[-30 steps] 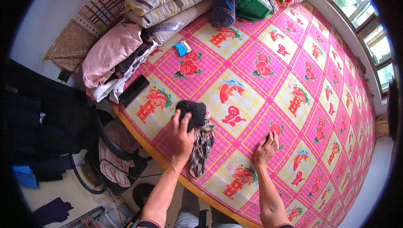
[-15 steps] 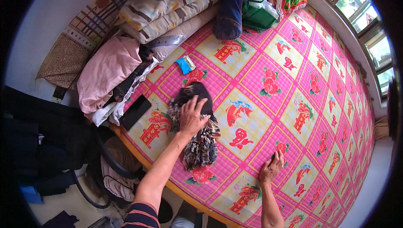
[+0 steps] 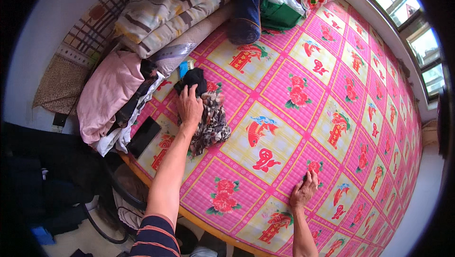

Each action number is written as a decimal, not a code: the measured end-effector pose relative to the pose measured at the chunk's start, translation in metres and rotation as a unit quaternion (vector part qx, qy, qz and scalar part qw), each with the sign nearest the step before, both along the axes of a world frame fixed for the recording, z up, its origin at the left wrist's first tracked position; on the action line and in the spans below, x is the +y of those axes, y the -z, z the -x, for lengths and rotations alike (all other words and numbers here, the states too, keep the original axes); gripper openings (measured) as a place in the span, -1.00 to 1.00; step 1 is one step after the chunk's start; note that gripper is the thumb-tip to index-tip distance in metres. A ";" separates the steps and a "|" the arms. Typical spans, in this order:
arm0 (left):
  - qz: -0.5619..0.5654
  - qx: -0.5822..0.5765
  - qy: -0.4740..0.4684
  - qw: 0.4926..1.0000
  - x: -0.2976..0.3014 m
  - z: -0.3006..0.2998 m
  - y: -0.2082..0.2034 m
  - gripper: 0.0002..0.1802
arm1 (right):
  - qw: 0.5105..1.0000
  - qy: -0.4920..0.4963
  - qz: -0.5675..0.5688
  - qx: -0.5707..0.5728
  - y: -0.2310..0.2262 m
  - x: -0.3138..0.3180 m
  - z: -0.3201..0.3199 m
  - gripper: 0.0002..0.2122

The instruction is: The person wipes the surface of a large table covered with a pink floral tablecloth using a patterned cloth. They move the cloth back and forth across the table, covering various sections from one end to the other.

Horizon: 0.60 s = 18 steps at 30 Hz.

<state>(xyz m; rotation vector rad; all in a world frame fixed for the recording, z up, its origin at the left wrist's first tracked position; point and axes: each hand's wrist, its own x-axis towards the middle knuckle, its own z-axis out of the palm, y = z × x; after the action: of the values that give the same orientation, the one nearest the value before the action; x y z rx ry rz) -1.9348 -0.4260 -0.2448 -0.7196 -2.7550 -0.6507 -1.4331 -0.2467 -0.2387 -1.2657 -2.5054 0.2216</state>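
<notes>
My left hand reaches far out over the bed and grips the black part of a crumpled garment. The rest of the garment is a brown, black and white print that trails toward me beside my wrist. A small blue packet lies just beyond the black cloth, partly covered by it. My right hand rests on the pink and yellow patterned bed cover, fingers stretched out, holding nothing.
Left of the garment lie a black phone and a heap of pink and white clothes. Folded quilts, a dark blue roll and a green bag line the far side. Windows stand at the right.
My left hand has moved forward and left, taking the garment with it, up against the blue packet. My right hand has stayed in place. The view has shifted slightly.
</notes>
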 end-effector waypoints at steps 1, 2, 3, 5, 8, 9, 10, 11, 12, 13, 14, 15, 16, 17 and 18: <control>-0.026 -0.005 0.005 1.000 0.001 -0.009 0.001 -0.45 | 1.000 -0.002 0.001 0.001 0.001 -0.001 0.000 -0.50; -0.042 -0.005 0.020 0.999 0.007 -0.024 0.000 -0.45 | 1.000 0.006 0.003 0.001 0.003 -0.001 0.000 -0.49; -0.058 -0.002 0.034 0.998 0.015 -0.038 -0.003 -0.45 | 1.000 0.005 0.006 0.001 0.002 0.000 0.002 -0.49; -0.039 0.003 0.074 0.997 0.037 -0.070 -0.014 -0.45 | 1.000 0.006 0.010 -0.001 0.000 0.000 0.002 -0.48; -0.027 -0.060 0.199 0.978 0.069 -0.134 -0.031 -0.45 | 1.000 0.008 0.008 0.003 -0.001 -0.001 0.005 -0.48; -0.035 -0.092 0.233 0.967 0.074 -0.159 -0.030 -0.42 | 1.000 0.008 0.008 0.005 0.000 -0.002 0.005 -0.48; -0.029 -0.112 0.259 0.959 0.080 -0.186 -0.034 -0.38 | 1.000 0.006 -0.002 0.001 0.000 0.001 0.004 -0.49; -0.030 -0.130 0.283 0.950 0.084 -0.211 -0.034 -0.33 | 1.000 0.006 -0.002 0.002 0.001 0.001 0.004 -0.49; -0.029 -0.137 0.303 0.943 0.083 -0.236 -0.034 -0.31 | 1.000 0.006 -0.002 0.002 0.002 0.001 0.005 -0.49; -0.027 -0.154 0.326 0.932 0.080 -0.256 -0.032 -0.28 | 1.000 0.005 -0.001 0.003 0.002 0.001 0.005 -0.50; -0.010 -0.155 0.352 0.923 0.076 -0.274 -0.032 -0.29 | 1.000 0.004 -0.002 0.005 0.001 0.001 0.004 -0.50; 0.008 -0.154 0.376 0.914 0.074 -0.286 -0.037 -0.29 | 1.000 0.004 -0.003 0.008 0.000 0.001 0.005 -0.51; -0.045 -0.184 0.376 0.907 0.073 -0.290 -0.039 -0.31 | 1.000 0.004 -0.005 0.011 0.000 0.000 0.006 -0.51; -0.097 -0.214 0.374 0.897 0.071 -0.291 -0.045 -0.31 | 1.000 0.003 -0.006 0.015 -0.001 0.001 0.005 -0.51; -0.145 -0.183 0.352 0.906 0.072 -0.283 -0.051 -0.33 | 1.000 0.006 -0.008 0.007 0.001 0.005 0.000 -0.50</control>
<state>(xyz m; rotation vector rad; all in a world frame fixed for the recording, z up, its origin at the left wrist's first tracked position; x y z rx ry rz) -1.6522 -0.3536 -0.1941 -1.6821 -2.5493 -1.4246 -1.4328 -0.2422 -0.2395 -1.2675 -2.4828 0.2057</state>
